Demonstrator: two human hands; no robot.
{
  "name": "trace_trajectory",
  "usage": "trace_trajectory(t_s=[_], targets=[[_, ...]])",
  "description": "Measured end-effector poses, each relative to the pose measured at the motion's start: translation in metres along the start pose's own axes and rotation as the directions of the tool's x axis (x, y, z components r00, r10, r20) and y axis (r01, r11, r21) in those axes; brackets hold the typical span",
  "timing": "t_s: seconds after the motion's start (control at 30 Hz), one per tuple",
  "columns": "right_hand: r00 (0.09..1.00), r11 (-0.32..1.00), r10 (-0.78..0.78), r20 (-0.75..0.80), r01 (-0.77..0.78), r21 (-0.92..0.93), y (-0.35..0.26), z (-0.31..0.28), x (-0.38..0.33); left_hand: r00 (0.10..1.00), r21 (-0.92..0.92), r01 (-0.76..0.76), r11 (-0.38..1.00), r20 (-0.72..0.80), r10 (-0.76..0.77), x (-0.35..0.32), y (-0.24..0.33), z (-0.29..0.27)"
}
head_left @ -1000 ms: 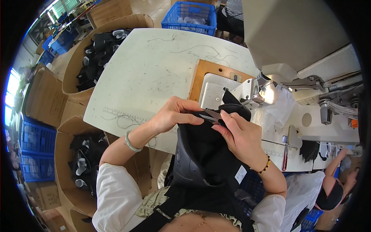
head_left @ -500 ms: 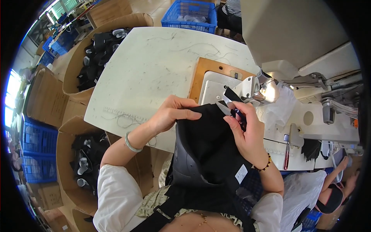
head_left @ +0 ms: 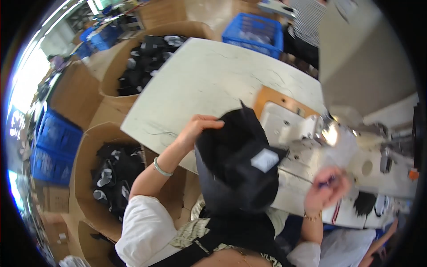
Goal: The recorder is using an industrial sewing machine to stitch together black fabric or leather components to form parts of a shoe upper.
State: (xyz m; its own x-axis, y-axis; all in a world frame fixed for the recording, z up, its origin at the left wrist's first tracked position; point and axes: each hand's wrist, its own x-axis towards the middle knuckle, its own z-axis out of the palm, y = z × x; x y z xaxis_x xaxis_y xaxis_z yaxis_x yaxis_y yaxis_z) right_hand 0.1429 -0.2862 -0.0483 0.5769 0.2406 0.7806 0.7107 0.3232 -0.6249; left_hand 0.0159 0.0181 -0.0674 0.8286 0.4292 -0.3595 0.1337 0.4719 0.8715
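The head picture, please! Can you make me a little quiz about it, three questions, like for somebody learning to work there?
1. True or false: the right hand is away from the black fabric piece, not touching it.

2. Fill the gap: the person's ____ hand holds the edge of the black fabric piece.

3. Pick one: what colour is the plastic crate beyond the far edge of the white table?
A) red
B) blue
C) yellow

Key: 1. True. 2. left. 3. B.
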Motion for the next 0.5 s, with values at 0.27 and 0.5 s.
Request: trace_trajectory(t_s=[0.27, 0.5], targets=[[0.968, 0.981, 0.092, 0.236, -0.048, -0.186, 0.008, -0.026, -0.038, 0.539, 0.17, -0.547, 0.82, -0.677, 0.5, 0.033, 0.039, -0.193], [0.863, 0.832, 0.435, 0.258, -0.274, -0.483, 0.036, -0.063, -0.048, 0.051, 0.798, -0.191, 0.571, -0.573, 0.818, -0.028, -0.034, -0.214]])
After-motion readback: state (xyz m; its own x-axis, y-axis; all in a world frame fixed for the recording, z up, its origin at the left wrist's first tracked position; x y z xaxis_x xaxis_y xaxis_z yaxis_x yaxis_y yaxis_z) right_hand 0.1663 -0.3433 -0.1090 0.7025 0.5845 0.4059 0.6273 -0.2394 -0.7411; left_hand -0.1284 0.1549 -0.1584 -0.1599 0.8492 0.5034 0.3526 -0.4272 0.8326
